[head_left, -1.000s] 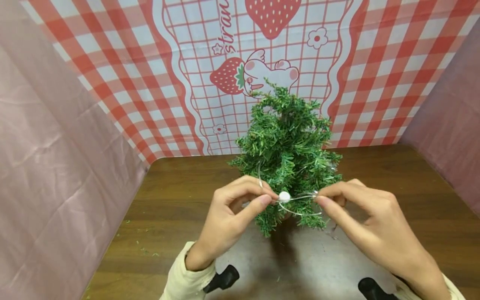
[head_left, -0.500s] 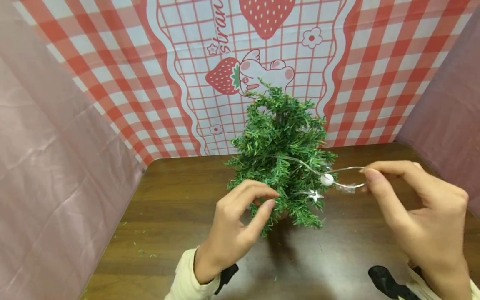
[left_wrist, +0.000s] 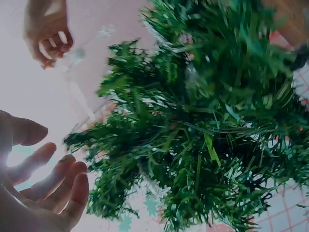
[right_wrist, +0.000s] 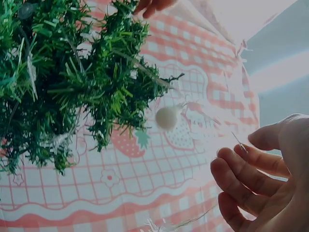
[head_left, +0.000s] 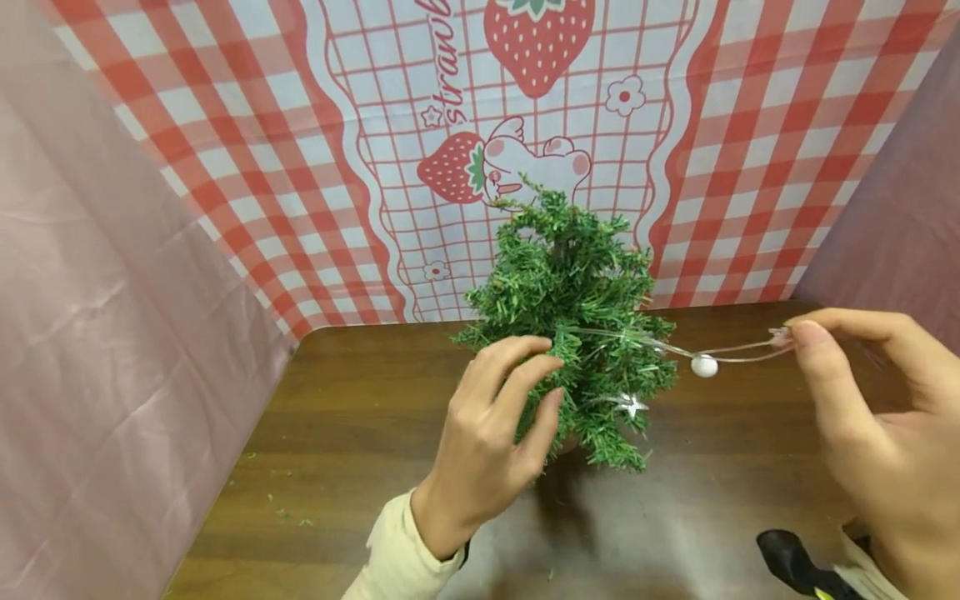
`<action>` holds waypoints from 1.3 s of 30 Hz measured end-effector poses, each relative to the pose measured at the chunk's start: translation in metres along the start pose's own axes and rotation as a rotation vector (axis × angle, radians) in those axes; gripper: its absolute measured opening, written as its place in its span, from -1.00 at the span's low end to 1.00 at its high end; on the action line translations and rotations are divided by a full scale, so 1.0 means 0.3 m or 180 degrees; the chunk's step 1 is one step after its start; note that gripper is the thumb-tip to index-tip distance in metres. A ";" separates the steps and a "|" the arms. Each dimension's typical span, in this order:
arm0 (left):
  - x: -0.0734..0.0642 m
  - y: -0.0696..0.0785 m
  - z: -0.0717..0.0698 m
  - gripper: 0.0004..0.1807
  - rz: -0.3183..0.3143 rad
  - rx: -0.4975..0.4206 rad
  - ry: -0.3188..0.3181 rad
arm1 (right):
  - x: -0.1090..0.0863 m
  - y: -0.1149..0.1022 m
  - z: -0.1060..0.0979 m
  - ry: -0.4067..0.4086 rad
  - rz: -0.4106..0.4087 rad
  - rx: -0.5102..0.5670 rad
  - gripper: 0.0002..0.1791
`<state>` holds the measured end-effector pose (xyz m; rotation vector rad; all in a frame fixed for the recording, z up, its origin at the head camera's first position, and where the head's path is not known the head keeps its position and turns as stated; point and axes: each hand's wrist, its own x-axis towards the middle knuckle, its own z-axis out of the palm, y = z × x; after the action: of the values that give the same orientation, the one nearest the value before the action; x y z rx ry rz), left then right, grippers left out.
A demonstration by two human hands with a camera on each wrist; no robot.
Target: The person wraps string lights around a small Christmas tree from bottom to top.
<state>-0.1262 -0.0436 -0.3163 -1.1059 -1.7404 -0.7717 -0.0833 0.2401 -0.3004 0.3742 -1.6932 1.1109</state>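
Observation:
A small artificial Christmas tree (head_left: 562,292) stands mid-table, with a clear decorative string strung through its branches. My right hand (head_left: 885,408) pinches a doubled length of this string (head_left: 738,359) between thumb and forefinger, out to the right of the tree. A white ball (head_left: 704,366) hangs from that length, also visible as a pale ball (right_wrist: 167,118) in the right wrist view. A silvery star (head_left: 632,405) sits on the lower right branches. My left hand (head_left: 495,433) is at the tree's left front, fingers loosely bent and apart; nothing shows between them.
The brown wooden table (head_left: 337,417) carries small green needle scraps at left. Behind rises a red-and-white checked strawberry cloth (head_left: 337,167). Pink cloth walls (head_left: 112,333) flank both sides. A black device part (head_left: 787,558) is strapped by the right wrist.
My left hand has let go of the string by the ball, then moved up slightly and spread its fingers. My right hand has drawn the string and ball rightward, away from the tree.

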 end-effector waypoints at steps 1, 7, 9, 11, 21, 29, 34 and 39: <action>0.005 -0.006 0.015 -0.72 0.0014 0.0105 -0.0048 | 0.002 0.004 0.000 0.0024 0.0009 0.0052 -0.87; 0.024 -0.035 0.107 -0.54 0.0016 0.0844 -0.0481 | 0.008 0.026 -0.011 0.0037 0.0201 0.0863 -0.80; 0.020 -0.043 0.123 -0.56 0.0004 0.1040 -0.0570 | 0.019 0.038 -0.015 0.0084 0.0211 0.1017 -0.80; 0.014 -0.050 0.128 -0.59 -0.0001 0.1146 -0.0605 | 0.032 0.045 -0.017 0.0138 0.0267 0.0911 -0.80; -0.009 -0.077 0.120 -0.47 0.0198 0.0933 -0.0536 | 0.115 0.076 -0.007 0.0350 0.0543 -0.0046 -0.82; -0.015 -0.087 0.102 -0.57 0.0189 0.0778 -0.0454 | 0.178 0.182 0.009 0.0358 0.0868 0.0453 -0.80; -0.018 -0.095 0.099 -0.61 0.0222 0.0714 -0.0403 | 0.198 0.251 0.022 0.0368 0.1039 0.0828 -0.80; -0.013 -0.103 0.091 -0.63 0.0195 0.0552 -0.0382 | 0.214 0.285 0.041 0.0389 0.0937 0.0100 -0.80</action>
<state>-0.1633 -0.0343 -0.3316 -1.1001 -1.8272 -0.5151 -0.1770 0.2913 -0.2872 0.0742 -1.6579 1.3471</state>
